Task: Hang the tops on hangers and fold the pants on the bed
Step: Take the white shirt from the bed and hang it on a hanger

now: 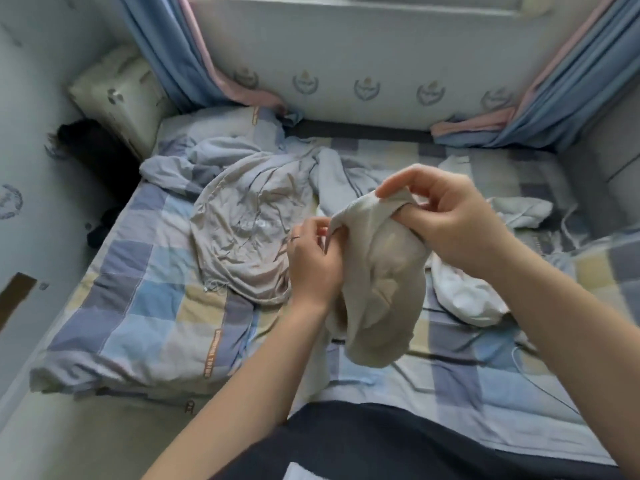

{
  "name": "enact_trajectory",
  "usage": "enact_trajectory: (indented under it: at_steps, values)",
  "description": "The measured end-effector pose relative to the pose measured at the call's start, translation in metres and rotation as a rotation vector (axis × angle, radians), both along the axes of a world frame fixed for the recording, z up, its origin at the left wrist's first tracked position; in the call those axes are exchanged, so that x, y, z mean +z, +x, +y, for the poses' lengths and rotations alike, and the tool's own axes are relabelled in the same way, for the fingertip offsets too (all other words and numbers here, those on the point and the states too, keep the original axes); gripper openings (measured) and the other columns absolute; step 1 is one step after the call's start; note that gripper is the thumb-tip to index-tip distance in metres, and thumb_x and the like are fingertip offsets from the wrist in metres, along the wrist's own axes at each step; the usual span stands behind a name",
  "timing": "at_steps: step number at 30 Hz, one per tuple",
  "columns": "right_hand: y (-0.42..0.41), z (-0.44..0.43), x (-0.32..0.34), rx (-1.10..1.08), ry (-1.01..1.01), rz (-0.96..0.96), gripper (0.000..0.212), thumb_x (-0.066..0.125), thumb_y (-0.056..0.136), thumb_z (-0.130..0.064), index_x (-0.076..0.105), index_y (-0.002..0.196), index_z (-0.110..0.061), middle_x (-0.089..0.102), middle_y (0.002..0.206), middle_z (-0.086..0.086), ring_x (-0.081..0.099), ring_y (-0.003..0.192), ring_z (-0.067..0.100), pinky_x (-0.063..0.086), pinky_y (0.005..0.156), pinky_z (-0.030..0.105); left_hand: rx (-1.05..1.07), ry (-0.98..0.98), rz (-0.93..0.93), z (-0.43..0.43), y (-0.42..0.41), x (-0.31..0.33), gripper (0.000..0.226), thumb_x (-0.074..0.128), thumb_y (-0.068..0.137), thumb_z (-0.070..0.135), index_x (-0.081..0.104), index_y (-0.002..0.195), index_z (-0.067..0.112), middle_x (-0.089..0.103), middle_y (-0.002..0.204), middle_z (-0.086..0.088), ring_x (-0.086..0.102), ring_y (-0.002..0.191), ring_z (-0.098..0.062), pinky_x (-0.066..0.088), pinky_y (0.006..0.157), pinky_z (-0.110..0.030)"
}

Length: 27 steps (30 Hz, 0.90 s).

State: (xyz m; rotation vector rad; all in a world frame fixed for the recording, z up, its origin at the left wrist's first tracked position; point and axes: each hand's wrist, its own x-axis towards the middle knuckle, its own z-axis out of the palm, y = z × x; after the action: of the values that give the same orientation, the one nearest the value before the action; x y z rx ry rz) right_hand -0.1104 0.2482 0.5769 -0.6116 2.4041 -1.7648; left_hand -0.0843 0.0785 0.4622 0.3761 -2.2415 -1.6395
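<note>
A beige knit garment [384,285] hangs bunched above the bed between my hands. My left hand [313,259] pinches its edge at the left. My right hand [450,220] grips its upper edge, fingers curled into the fabric. Behind it a beige-grey garment [242,233] lies spread and wrinkled on the checked bedspread [145,306]. A pale blue-grey garment [332,174] lies crumpled further back. A white garment [464,289] sits at the right beneath my right forearm. No hanger is in view.
A pillow [117,98] leans in the back left corner beside a dark object [93,143]. Blue and pink curtains [194,53] hang on both sides of the wall beyond the bed. A thin cord [540,379] trails over the bedspread at right.
</note>
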Motion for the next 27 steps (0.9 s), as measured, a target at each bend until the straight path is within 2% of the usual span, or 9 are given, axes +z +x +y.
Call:
enact_trajectory:
  at_steps: [2,4,8,11,14,17,21,24,27]
  values:
    - [0.002,0.015,0.011,-0.086,0.032,0.111,0.026,0.058,0.088,0.004,0.073,0.093,-0.016,0.073,0.085,0.002,0.058,0.063,0.034,0.045,0.052,0.041,0.017,0.015,0.118,0.030,0.006,0.019,0.014,0.065,0.095,0.027,0.053,0.089,0.027,0.060,0.082,0.007,0.059,0.074,-0.013,0.051,0.069,-0.034]
    - [0.004,0.028,0.021,-0.146,0.021,0.154,0.024,0.059,0.087,0.006,0.072,0.089,-0.014,0.072,0.080,-0.002,0.062,0.066,0.015,0.047,0.057,0.027,-0.111,0.050,0.249,0.059,0.017,0.037,0.013,0.061,0.097,0.033,0.051,0.090,0.026,0.058,0.078,0.012,0.059,0.069,-0.009,0.048,0.064,-0.024]
    - [0.007,0.048,0.043,-0.223,0.006,0.194,0.020,0.059,0.085,0.007,0.072,0.088,-0.009,0.069,0.076,-0.008,0.062,0.071,0.003,0.045,0.068,0.015,-0.350,-0.007,0.301,0.097,0.030,0.050,0.032,0.072,0.090,0.040,0.056,0.104,0.017,0.065,0.091,0.005,0.064,0.084,-0.016,0.051,0.074,-0.027]
    - [0.006,0.067,0.061,-0.280,-0.035,0.208,0.019,0.060,0.085,0.007,0.073,0.089,-0.007,0.071,0.080,0.004,0.061,0.073,0.009,0.046,0.069,0.022,-0.384,-0.140,0.282,0.105,0.018,0.047,0.016,0.073,0.092,0.019,0.058,0.089,0.012,0.060,0.078,0.002,0.057,0.071,-0.014,0.045,0.066,-0.029]
    - [0.005,0.088,0.076,-0.333,-0.068,0.199,0.012,0.064,0.088,0.003,0.072,0.091,-0.006,0.070,0.089,0.026,0.059,0.072,0.032,0.047,0.066,0.040,-0.421,-0.269,0.279,0.103,0.004,0.045,0.028,0.065,0.098,0.015,0.053,0.073,0.009,0.051,0.061,0.007,0.046,0.056,-0.016,0.035,0.058,-0.029]
    - [-0.003,0.115,0.083,-0.338,-0.014,0.129,0.007,0.070,0.090,-0.006,0.073,0.090,-0.012,0.063,0.076,0.025,0.051,0.065,0.025,0.043,0.061,0.033,-0.360,-0.107,0.188,0.098,-0.010,0.054,0.029,0.054,0.104,0.014,0.053,0.075,0.019,0.052,0.059,0.014,0.044,0.054,-0.004,0.034,0.055,-0.023]
    - [-0.011,0.151,0.068,-0.175,0.235,-0.088,0.020,0.084,0.080,-0.021,0.072,0.096,-0.022,0.057,0.064,-0.006,0.049,0.058,0.008,0.039,0.055,0.018,-0.231,0.159,0.165,0.092,-0.030,0.091,0.029,0.045,0.102,0.009,0.057,0.079,0.022,0.056,0.063,0.017,0.049,0.061,-0.002,0.040,0.060,-0.023]
    - [-0.009,0.159,0.031,-0.138,0.412,-0.143,0.020,0.086,0.077,-0.022,0.070,0.087,-0.026,0.069,0.073,-0.009,0.062,0.065,0.005,0.049,0.062,0.022,-0.230,0.278,0.231,0.093,-0.034,0.122,0.026,0.047,0.098,0.017,0.058,0.076,0.025,0.055,0.067,0.012,0.049,0.066,-0.007,0.042,0.065,-0.030]
    - [-0.004,0.156,-0.029,-0.256,0.612,-0.057,0.017,0.077,0.084,-0.026,0.062,0.077,-0.026,0.066,0.083,-0.003,0.063,0.078,0.019,0.046,0.065,0.032,-0.329,0.398,0.286,0.098,-0.030,0.143,0.026,0.049,0.093,0.020,0.061,0.072,0.029,0.052,0.067,0.005,0.046,0.065,-0.010,0.041,0.060,-0.026]
